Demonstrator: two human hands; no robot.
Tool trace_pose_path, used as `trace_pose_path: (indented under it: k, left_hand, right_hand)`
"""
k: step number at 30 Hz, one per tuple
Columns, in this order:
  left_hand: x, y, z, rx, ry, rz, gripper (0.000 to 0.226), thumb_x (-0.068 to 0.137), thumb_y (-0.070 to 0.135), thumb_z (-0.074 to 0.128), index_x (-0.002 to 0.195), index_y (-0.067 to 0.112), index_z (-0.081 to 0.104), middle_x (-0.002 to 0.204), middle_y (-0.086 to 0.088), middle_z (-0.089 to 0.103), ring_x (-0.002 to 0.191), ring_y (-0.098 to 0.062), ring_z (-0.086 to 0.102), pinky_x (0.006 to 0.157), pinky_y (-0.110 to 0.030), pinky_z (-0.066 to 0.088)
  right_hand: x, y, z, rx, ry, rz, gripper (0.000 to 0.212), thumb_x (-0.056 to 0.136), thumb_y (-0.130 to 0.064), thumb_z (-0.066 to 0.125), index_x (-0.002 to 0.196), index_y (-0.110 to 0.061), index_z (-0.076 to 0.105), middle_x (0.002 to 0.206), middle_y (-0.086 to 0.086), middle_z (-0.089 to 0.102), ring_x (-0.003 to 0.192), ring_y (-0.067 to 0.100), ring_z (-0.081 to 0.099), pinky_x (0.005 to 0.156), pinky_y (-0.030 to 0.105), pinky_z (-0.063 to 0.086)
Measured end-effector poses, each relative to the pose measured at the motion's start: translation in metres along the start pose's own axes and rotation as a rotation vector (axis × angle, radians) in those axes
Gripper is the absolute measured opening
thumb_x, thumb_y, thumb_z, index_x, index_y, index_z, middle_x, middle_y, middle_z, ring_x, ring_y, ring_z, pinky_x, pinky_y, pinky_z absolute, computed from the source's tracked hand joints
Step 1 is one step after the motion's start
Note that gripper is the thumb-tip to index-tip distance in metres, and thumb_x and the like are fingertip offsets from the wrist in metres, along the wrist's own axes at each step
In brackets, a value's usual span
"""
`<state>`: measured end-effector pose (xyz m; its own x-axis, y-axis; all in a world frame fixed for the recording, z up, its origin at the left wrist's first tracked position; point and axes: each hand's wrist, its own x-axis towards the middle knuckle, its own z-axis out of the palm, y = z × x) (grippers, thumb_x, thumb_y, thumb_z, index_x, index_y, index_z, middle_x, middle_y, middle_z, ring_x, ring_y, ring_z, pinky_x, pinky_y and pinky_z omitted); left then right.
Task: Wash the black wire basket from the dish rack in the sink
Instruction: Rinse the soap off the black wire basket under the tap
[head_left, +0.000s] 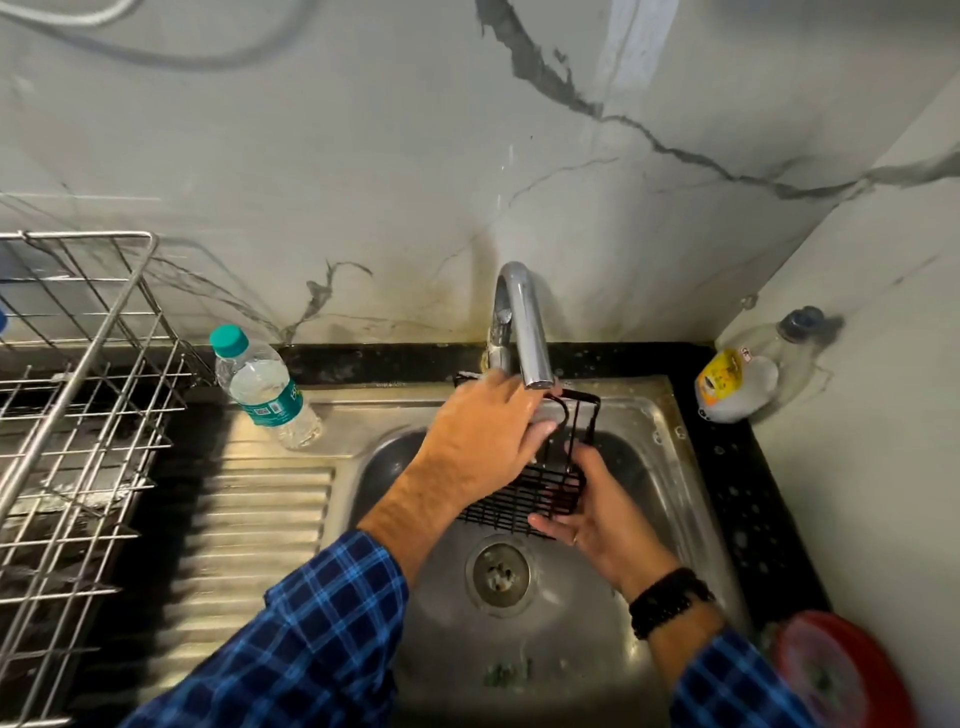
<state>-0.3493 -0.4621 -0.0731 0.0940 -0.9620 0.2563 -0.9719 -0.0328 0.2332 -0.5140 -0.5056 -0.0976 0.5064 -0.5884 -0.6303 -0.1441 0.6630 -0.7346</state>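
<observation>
Left hand (483, 441) palm down, forearm reaching in from lower left, fingers curled over top of black wire basket (519, 501). Right hand (587, 512) palm up, fingers wrapped round its lower corner.

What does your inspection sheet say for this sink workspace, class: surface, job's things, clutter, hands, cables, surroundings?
Surface: steel sink with ribbed drainboard, in a black countertop.
Job's things: black wire basket held over the basin under the faucet; dish rack at left.
Clutter: water bottle by the drainboard; yellow-labelled bottle in the corner; red round thing, unclear.
Hands: left hand grips the basket's top; right hand holds its lower corner.
Cables: grey hose or cable on the wall, top left.
Surroundings: marble-patterned wall.
</observation>
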Motion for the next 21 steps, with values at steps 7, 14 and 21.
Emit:
trace_pose_path:
  k: [7, 14, 21]
  left_hand:
    - [0.002, -0.011, -0.006, 0.04, -0.079, -0.055, 0.043, 0.104, 0.048, 0.032, 0.129, 0.028, 0.062, 0.118, 0.005, 0.065, 0.109, -0.019, 0.059, 0.097, -0.039, 0.049]
    - [0.011, -0.034, -0.021, 0.0, -0.247, -0.092, 0.051, 0.104, 0.059, 0.022, 0.085, 0.026, 0.057, 0.065, 0.011, 0.052, 0.058, -0.004, 0.053, 0.062, -0.023, 0.041]
    - [-0.023, -0.057, 0.0, -0.985, -0.146, -0.442, 0.066, 0.107, 0.049, 0.031, 0.083, -0.001, 0.066, 0.078, -0.007, 0.07, 0.08, -0.015, 0.067, 0.087, -0.026, 0.048]
  right_hand:
    - [-0.009, 0.013, 0.008, 0.006, -0.057, 0.024, 0.035, 0.103, -0.034, 0.048, 0.114, -0.007, 0.068, 0.115, 0.013, 0.074, 0.108, 0.023, 0.071, 0.094, 0.041, 0.057]
    - [-0.005, 0.014, -0.002, 0.095, -0.022, -0.012, 0.015, 0.1, -0.015, 0.056, 0.096, -0.002, 0.06, 0.106, 0.016, 0.066, 0.11, 0.033, 0.067, 0.092, 0.044, 0.059]
    - [-0.001, 0.007, -0.023, 0.273, 0.051, -0.059, 0.011, 0.097, -0.014, 0.053, 0.087, -0.007, 0.054, 0.108, 0.02, 0.052, 0.107, 0.035, 0.056, 0.093, 0.051, 0.056]
